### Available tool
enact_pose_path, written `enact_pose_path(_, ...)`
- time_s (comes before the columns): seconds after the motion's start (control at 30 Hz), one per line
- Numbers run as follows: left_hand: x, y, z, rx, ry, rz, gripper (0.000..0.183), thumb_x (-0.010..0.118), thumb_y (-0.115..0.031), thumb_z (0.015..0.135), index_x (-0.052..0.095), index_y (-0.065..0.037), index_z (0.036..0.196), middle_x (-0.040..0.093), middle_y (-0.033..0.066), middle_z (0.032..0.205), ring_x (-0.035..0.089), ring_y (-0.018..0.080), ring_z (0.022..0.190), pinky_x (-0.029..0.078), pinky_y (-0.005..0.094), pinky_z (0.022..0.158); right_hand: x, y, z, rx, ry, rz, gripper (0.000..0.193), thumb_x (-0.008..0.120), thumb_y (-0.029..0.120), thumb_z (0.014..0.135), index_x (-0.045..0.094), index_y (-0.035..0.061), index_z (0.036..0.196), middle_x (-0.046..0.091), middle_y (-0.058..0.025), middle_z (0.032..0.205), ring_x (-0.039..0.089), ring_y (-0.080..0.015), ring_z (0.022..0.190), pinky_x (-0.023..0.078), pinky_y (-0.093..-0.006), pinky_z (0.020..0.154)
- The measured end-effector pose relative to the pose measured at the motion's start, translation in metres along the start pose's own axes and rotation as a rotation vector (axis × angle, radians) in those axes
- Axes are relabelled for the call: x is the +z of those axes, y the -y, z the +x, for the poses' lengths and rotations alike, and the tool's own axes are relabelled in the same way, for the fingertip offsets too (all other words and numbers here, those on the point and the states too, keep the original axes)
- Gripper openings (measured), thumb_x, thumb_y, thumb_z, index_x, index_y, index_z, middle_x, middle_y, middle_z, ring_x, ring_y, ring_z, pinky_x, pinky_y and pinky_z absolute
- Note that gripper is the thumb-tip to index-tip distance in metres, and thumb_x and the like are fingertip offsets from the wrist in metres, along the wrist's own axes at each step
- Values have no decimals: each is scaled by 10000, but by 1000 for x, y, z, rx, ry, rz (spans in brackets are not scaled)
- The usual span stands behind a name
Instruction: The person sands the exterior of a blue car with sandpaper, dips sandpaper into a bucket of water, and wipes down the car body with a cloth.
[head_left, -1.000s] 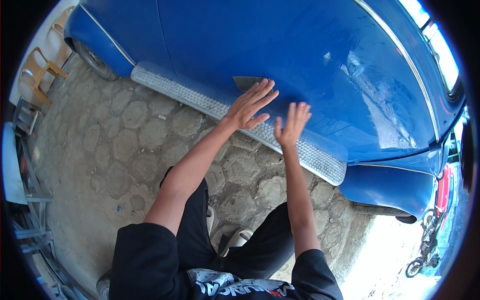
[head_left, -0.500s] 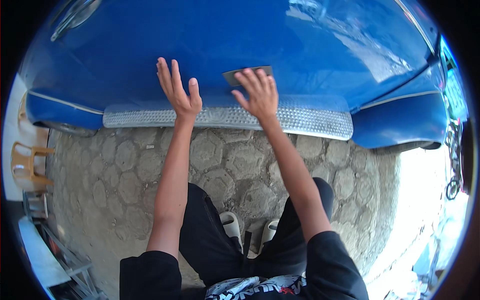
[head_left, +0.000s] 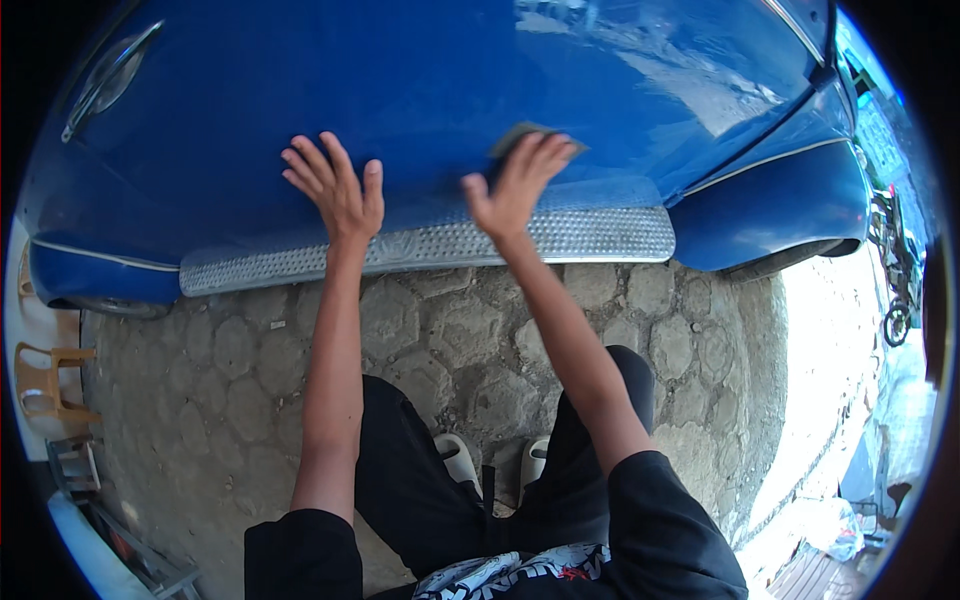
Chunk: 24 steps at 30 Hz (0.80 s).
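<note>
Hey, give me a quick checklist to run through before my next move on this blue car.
1. Right hand over the thin, dark grey flat sheet: ok, with sheet edges showing past it.
2. Sheet flat against the glossy blue car body: cannot tell; it is blurred and partly covered.
3. Left hand free: ok, open and holding nothing.
4. Left hand touching the car body: cannot tell from this angle.
5. Pale slip-on shoes on the grey hexagonal paving: ok, though the right one is partly hidden.
</note>
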<state>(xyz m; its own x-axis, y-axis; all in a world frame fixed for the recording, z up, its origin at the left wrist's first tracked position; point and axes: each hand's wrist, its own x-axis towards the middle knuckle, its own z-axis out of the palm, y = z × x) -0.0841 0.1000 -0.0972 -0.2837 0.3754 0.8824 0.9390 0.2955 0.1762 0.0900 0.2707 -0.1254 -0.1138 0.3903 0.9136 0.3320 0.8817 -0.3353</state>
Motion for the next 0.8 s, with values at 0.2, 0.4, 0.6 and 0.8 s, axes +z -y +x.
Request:
enact_pose_path(0.2,4,-3,3,31,-71,25,801,372,-510,1108,75,-39,1683,-135,223,1739,-224,413,1582,-153,659,1206,-26,-62,-11,-161,209,-206,851,331,862,941,152,452,1664,-56,-148,1760,-28,-509,1583,157,-738,1214)
enact_pose_path(0.4,3,-6,4,14,-89,55,806,399,-492,1105,66,-39,1683,-120,236,1738,-216,418,1583,-131,657,1216,-86,-135,75,478,-161,116,898,190,689,1066,48,47,1678,-117,-347,1691,-70,-596,1542,27,-669,1250)
enact_pose_path(0.6,3,-14,8,1,-63,57,816,372,-465,1113,-16,-16,1674,-180,261,1719,-256,450,1562,-162,667,1193,-33,-72,-32,299,37,37,965,252,774,1009,-59,162,1687,-219,-302,1685,-178,-586,1524,22,-745,1216)
enact_pose_path(0.8,3,-16,9,-41,-68,66,835,349,-520,1107,-3,-19,1674,-165,260,1721,-239,446,1568,-163,668,1196,-15,-45,-134,138,502,151,973,283,818,978,-50,247,1692,-231,-291,1686,-203,-569,1527,-57,-738,1209)
